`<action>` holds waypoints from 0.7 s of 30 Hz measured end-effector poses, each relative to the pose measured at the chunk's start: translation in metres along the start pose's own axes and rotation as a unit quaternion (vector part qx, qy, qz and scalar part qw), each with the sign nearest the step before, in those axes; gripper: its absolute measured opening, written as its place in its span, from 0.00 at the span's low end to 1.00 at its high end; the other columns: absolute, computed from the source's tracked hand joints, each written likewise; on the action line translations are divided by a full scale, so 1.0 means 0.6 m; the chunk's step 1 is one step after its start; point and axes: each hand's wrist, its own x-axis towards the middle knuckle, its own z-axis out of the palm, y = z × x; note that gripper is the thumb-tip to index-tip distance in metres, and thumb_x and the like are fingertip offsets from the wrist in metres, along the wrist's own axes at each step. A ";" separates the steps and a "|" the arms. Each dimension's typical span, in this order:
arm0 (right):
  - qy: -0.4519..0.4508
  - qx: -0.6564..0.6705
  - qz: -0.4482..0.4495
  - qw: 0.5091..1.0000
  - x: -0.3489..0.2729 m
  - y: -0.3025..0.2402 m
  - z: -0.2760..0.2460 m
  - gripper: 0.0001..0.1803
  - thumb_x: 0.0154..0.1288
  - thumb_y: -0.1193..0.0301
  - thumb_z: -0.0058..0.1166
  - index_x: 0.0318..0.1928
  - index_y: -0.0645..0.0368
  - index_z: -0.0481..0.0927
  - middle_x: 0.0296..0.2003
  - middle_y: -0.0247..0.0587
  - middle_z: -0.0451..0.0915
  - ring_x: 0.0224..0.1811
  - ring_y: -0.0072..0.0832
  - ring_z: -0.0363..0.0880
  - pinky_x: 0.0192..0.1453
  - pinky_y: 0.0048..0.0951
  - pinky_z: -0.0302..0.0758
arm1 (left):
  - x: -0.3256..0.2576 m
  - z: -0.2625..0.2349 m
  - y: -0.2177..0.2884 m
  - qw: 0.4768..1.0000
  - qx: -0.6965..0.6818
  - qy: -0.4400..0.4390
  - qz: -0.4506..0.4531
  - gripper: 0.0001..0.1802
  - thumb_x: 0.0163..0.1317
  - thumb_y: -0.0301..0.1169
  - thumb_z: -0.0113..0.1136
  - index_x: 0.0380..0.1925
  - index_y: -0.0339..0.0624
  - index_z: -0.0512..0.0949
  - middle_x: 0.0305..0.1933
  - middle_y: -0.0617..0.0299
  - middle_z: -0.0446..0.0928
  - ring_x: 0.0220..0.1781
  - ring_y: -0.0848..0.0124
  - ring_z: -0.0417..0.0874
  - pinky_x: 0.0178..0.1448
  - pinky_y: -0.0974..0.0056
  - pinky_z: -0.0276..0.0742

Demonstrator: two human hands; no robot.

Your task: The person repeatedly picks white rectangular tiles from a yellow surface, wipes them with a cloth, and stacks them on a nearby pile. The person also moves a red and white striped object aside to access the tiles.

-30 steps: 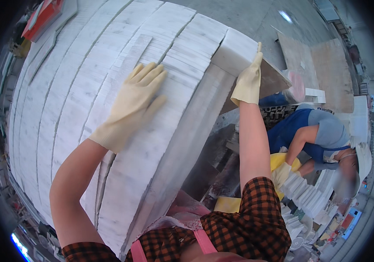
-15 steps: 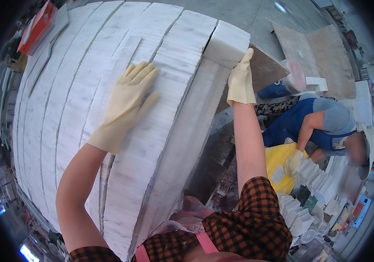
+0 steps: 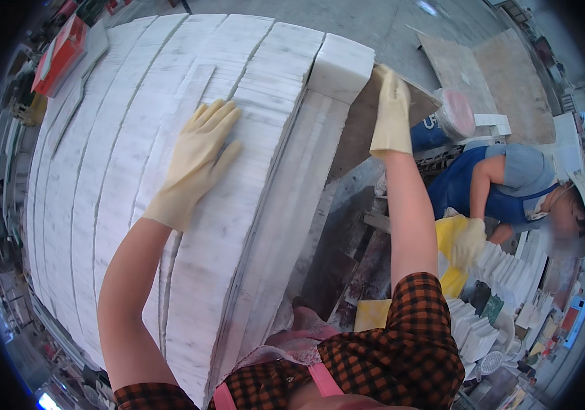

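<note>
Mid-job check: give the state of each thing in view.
Marble rows: packed tight, thin gaps between rows
Left hand: gloved, palm down on the rows
Right hand: gloved, beside the end block, contact unclear
End block: set at the rows' far right corner
Red box: at their far left corner
Co-worker's gloved hand: blurred

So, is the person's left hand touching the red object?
No, the left hand lies on the rows of white pieces, apart from the red object.

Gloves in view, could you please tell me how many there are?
3: on the left hand, the right hand and a co-worker's hand; a fourth may be hidden.
</note>
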 end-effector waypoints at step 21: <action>-0.024 0.295 0.215 0.931 -0.059 -0.012 -0.005 0.42 0.82 0.41 0.31 0.81 0.60 0.54 0.80 0.48 0.56 0.84 0.41 0.51 0.85 0.37 0.48 | -0.008 0.014 -0.010 1.000 -0.006 0.017 0.004 0.26 0.74 0.39 0.55 0.66 0.36 0.74 0.71 0.45 0.73 0.77 0.45 0.66 0.83 0.46 0.57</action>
